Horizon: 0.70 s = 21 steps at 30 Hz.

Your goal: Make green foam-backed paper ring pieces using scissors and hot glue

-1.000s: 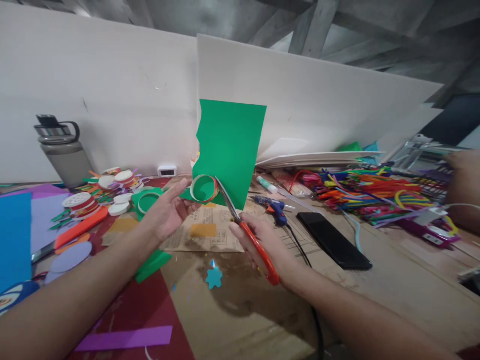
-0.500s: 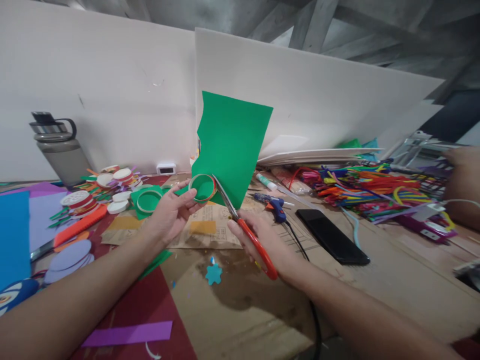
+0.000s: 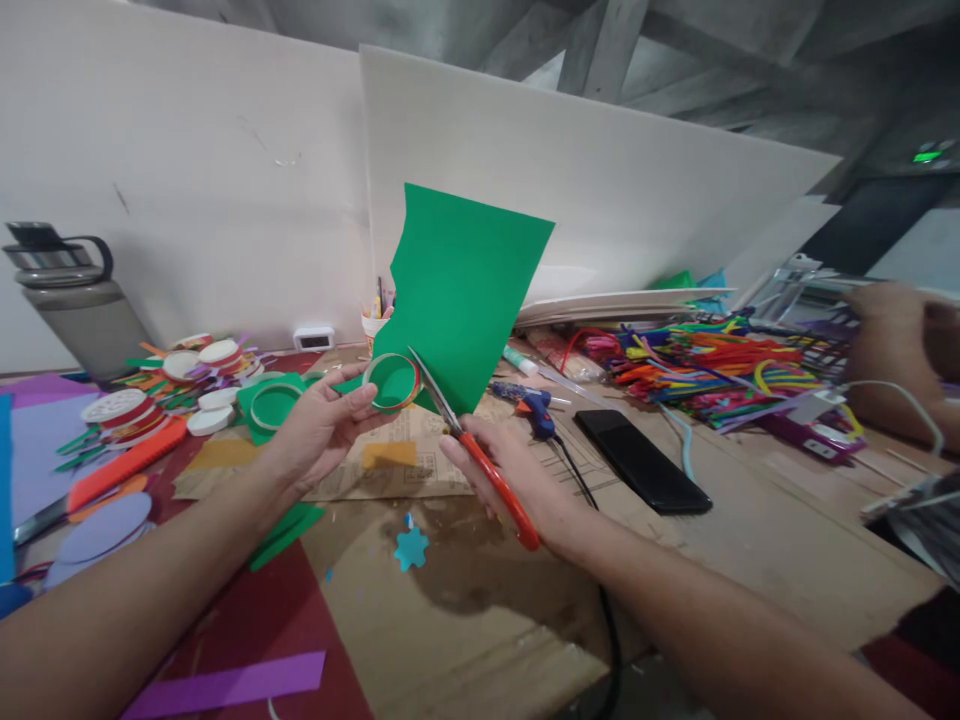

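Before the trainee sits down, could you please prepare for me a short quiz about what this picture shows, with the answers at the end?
1. Multiple choice: which colour is the sheet at the blades of the scissors?
A) blue
B) green
C) purple

2. True or false: a ring is in the grip of the left hand.

3. Open question: what lies on the table just to the right of the blue glue gun?

Key:
1. B, green.
2. True.
3. A black phone.
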Each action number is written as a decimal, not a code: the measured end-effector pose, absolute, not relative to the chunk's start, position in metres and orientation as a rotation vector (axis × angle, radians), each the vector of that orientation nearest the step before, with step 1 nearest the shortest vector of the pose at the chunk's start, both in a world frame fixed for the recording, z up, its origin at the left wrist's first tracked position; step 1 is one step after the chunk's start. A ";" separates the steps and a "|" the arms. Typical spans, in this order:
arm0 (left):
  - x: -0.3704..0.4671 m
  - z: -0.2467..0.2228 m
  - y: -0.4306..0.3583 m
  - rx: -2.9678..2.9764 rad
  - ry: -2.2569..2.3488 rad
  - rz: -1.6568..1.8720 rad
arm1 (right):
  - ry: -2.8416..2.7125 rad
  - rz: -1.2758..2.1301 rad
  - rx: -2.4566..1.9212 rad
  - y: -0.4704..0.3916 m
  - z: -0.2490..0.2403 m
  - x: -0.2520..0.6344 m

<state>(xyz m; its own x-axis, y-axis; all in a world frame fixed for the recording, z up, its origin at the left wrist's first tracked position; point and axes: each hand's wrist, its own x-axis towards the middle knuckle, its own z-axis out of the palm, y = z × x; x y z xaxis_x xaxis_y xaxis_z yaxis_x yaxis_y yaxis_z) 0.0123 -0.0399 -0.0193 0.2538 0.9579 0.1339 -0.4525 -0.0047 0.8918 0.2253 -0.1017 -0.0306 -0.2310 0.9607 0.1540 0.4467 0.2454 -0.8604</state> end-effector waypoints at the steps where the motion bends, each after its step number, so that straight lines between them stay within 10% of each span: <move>1: 0.012 -0.019 -0.040 1.028 0.633 1.233 | -1.798 0.913 -1.298 -0.102 -0.031 0.225; 21: 0.018 -0.021 -0.045 0.965 0.640 1.204 | -1.859 0.897 -1.260 -0.102 -0.032 0.228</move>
<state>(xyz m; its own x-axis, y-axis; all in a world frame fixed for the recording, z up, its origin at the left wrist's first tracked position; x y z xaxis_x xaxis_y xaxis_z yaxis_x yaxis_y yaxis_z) 0.0181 -0.0451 -0.0206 0.2673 0.9605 0.0768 -0.4741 0.0617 0.8783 0.2281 -0.1019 -0.0323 -0.2746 0.9463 0.1707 0.4551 0.2843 -0.8438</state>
